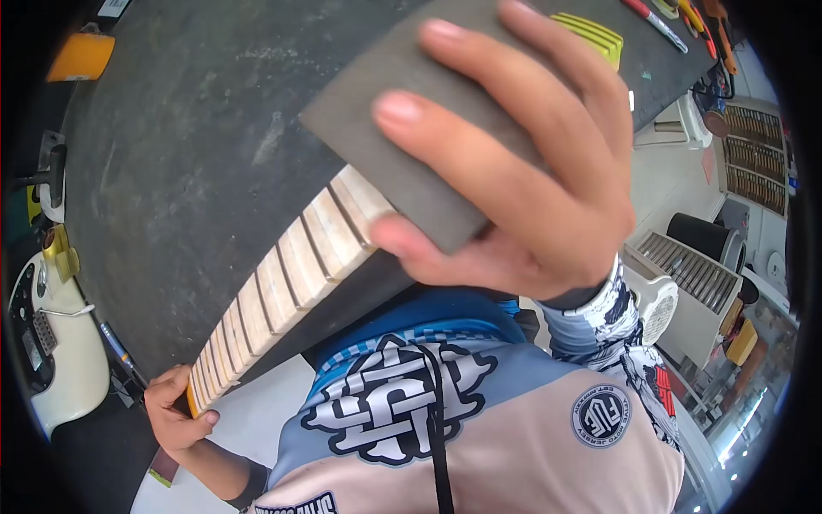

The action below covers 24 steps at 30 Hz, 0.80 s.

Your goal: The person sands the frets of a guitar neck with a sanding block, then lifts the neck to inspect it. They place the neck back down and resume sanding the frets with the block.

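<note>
A guitar neck (278, 283) runs diagonally over the dark work mat, its fingerboard covered in pale strips between dark fret lines. At its lower left end, my left hand (177, 411) is closed around the neck, thumb on the near side. My right hand (531, 163) is closed on a dark grey sanding pad (390, 137), fingers spread over its top face and thumb at its near edge. The pad is over the neck's upper right end and hides it. I cannot tell whether pad and frets touch.
At the left lies a cream electric guitar body (73, 368). An orange item (81, 56) sits at the mat's (188, 111) far left. A yellow-green ridged item (589, 38), a red marker (651, 21) and pliers lie at the upper right. Racks (689, 265) stand at right.
</note>
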Each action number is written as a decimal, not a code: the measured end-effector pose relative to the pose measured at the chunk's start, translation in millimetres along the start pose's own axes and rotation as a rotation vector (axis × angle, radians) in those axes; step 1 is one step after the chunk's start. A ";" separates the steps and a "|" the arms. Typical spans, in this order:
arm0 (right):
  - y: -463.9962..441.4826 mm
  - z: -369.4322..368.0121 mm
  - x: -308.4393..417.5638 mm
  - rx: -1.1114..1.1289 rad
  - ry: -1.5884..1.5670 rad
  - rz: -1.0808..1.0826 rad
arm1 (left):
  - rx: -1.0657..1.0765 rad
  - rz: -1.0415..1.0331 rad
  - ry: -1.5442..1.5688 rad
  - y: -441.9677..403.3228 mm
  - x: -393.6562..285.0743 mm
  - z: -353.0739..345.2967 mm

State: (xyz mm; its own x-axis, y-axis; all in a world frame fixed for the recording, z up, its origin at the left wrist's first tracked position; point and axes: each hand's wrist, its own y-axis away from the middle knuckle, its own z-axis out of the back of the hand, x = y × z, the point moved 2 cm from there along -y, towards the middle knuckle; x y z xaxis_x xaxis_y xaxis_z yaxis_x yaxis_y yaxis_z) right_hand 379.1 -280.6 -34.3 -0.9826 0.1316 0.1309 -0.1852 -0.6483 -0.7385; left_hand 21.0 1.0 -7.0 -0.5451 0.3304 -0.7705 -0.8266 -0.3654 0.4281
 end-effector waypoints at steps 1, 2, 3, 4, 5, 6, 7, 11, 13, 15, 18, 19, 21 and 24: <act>6.4 2.1 3.2 0.009 0.011 0.009 | -0.003 0.003 -0.003 0.5 1.8 0.3; 18.9 11.6 8.4 0.037 0.025 0.000 | -0.010 -0.007 0.000 0.7 2.9 -0.1; 34.5 22.8 12.3 0.075 0.052 -0.015 | -0.017 -0.013 0.003 0.8 3.6 -0.5; 48.8 35.9 16.2 0.102 0.079 -0.032 | -0.021 -0.019 0.004 0.9 4.2 -0.8; 61.1 46.2 20.5 0.101 0.114 -0.042 | -0.020 -0.019 0.006 1.0 5.0 -0.4; 66.4 47.4 22.2 0.064 0.133 -0.037 | -0.016 -0.018 0.005 1.2 5.6 0.9; 71.1 48.3 23.7 0.027 0.152 -0.032 | -0.005 -0.018 -0.002 1.3 5.3 1.7; 64.9 42.0 26.5 0.043 0.158 -0.043 | -0.028 -0.022 0.026 -1.6 4.9 -3.9; 53.4 38.1 29.8 0.079 0.144 -0.096 | -0.022 -0.029 0.007 0.3 8.4 -1.1; 43.1 32.2 28.8 0.091 0.111 -0.123 | -0.020 -0.027 0.009 0.9 8.4 -0.9; 23.2 8.1 10.6 0.050 0.087 -0.065 | -0.032 -0.020 0.043 -1.6 6.0 -3.8; 11.6 -0.1 2.5 0.031 0.072 -0.038 | -0.036 -0.013 0.052 -0.8 5.9 -4.4; 7.5 -1.6 1.0 0.011 0.063 -0.018 | -0.025 -0.003 0.055 0.9 3.6 -4.5; 19.4 9.4 10.1 0.029 0.074 -0.033 | -0.005 -0.022 0.045 -3.2 3.1 -2.9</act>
State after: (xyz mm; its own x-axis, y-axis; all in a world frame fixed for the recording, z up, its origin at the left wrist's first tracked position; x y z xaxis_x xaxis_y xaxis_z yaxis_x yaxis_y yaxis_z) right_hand 365.4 -298.8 -41.1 -0.9725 0.2079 0.1052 -0.2192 -0.6636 -0.7152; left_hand 22.3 0.6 -12.1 -0.5197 0.2986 -0.8005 -0.8375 -0.3630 0.4084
